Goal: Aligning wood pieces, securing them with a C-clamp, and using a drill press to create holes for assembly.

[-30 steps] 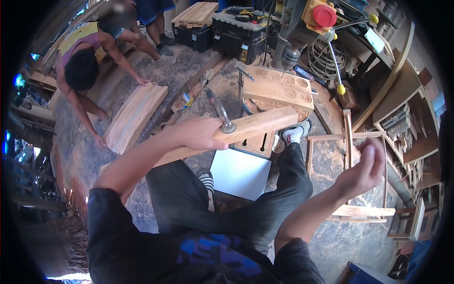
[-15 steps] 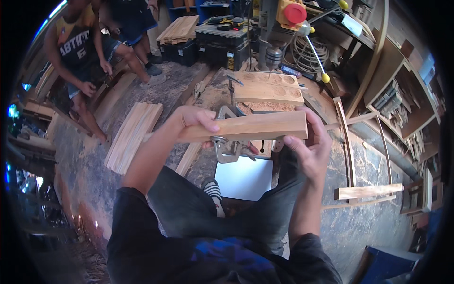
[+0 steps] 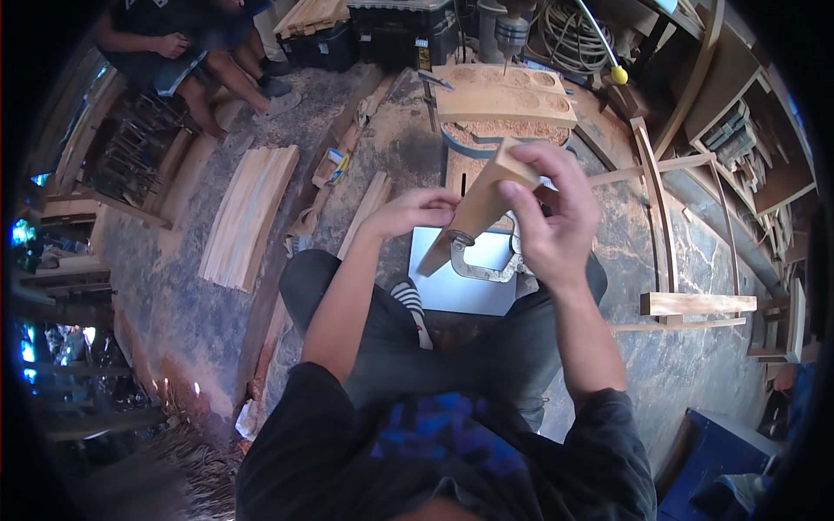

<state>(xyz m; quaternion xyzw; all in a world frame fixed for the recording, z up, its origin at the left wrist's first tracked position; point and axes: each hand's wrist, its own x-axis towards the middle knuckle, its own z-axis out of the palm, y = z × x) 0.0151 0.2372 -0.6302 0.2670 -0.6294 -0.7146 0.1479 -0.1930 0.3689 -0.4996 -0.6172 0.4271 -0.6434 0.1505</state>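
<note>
A wooden board [image 3: 478,205] stands steeply tilted in front of me, its far end raised. A metal C-clamp [image 3: 480,273] is on it near its lower end. My right hand [image 3: 556,204] grips the upper end, thumb on the near side and fingers over the other. My left hand [image 3: 419,211] has its fingers stretched toward the board's left face; the fingertips are at its edge, and I cannot tell whether they touch. Beyond the board lies a thick wooden block [image 3: 499,102] with several round recesses, under a drill chuck [image 3: 511,36] with a bit.
Wood shavings [image 3: 495,130] lie by the block. A white panel [image 3: 460,295] is between my legs. Stacked boards [image 3: 250,213] lie on the floor at left, a wooden frame [image 3: 699,304] at right. Another person [image 3: 187,74] sits at the far left. A coiled hose [image 3: 573,39] hangs behind.
The board has swung from lying level across both hands to a steep tilt in my right hand. My left hand has released its end. The view has tipped downward.
</note>
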